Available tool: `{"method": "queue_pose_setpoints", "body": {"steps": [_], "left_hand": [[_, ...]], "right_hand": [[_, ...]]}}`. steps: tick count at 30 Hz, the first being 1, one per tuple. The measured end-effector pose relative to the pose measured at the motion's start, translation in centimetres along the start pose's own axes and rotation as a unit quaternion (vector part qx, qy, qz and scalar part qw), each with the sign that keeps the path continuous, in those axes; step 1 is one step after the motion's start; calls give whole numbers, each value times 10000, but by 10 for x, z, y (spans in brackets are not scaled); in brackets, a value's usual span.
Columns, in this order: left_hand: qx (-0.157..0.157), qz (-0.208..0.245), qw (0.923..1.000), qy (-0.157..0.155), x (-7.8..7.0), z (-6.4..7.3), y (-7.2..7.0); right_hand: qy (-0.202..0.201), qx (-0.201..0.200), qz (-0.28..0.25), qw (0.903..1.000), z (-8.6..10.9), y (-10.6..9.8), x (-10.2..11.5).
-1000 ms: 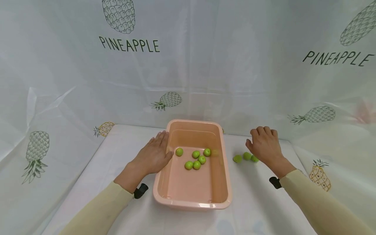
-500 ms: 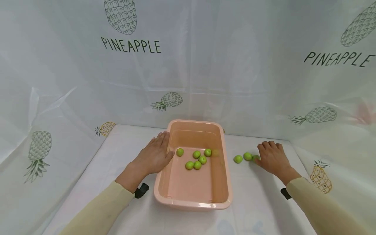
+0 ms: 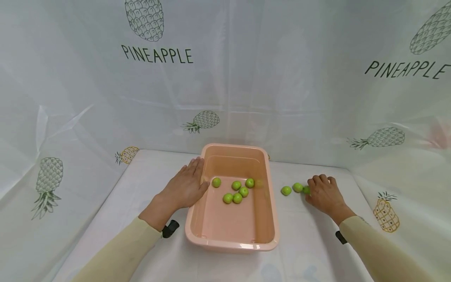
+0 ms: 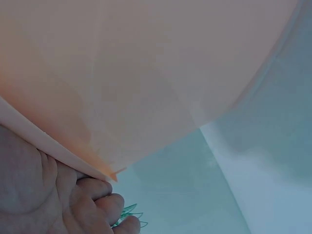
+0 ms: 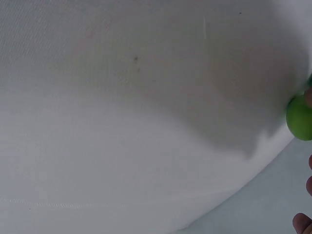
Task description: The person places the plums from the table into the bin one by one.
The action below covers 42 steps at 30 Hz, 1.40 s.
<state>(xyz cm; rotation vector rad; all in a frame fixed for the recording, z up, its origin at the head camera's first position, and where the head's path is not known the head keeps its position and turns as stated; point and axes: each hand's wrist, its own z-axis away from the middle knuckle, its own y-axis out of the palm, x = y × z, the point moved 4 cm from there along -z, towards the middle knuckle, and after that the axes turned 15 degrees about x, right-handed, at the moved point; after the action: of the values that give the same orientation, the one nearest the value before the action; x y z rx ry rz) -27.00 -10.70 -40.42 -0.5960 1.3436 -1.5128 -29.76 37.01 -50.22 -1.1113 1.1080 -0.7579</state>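
Note:
A pink plastic basin [image 3: 230, 225] stands in the middle of the table, with several small round green fruits [image 3: 237, 197] on its floor. My left hand [image 3: 184, 186] rests along the basin's left rim with straight fingers; in the left wrist view its palm and fingers [image 4: 105, 207] lie against the outside of the rim. To the right of the basin, three more green fruits lie in a row. My right hand [image 3: 324, 196] pinches the rightmost green fruit [image 3: 307, 190] between thumb and fingers. The right wrist view has that fruit [image 5: 300, 119] only at its right edge, a fingertip over it.
The other two loose fruits [image 3: 286, 190] lie left of the right hand. A white cloth [image 3: 151, 168] covers the table. Behind and beside it hangs a pineapple-printed sheet [image 3: 246, 90].
My right hand has come down from above the loose fruits onto the rightmost one, and its fingers have closed in around it. My left hand and the basin keep their places.

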Motion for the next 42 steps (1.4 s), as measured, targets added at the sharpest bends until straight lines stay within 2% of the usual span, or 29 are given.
{"method": "queue_pose_setpoints", "body": {"steps": [7,11,17,26,36,42], "left_hand": [[-22,-6,10000,20,0,1,0],[-14,9,10000,25,-1,1,-1],[30,-17,10000,-24,0,-1,-1],[-28,-35,10000,-14,2,-1,0],[-10,-140,9999,-10,1,0,-1],[51,-225,9997,-59,-1,0,-2]], "right_hand": [[-13,41,314,9995,0,5,2],[132,-35,231,9996,1,5,-3],[386,-714,-81,9967,2,-7,-14],[174,-1558,-62,9876,-3,-18,-13],[-207,-2374,-169,9711,-12,-41,0],[-352,-2875,-231,9569,-17,-59,10]]}}
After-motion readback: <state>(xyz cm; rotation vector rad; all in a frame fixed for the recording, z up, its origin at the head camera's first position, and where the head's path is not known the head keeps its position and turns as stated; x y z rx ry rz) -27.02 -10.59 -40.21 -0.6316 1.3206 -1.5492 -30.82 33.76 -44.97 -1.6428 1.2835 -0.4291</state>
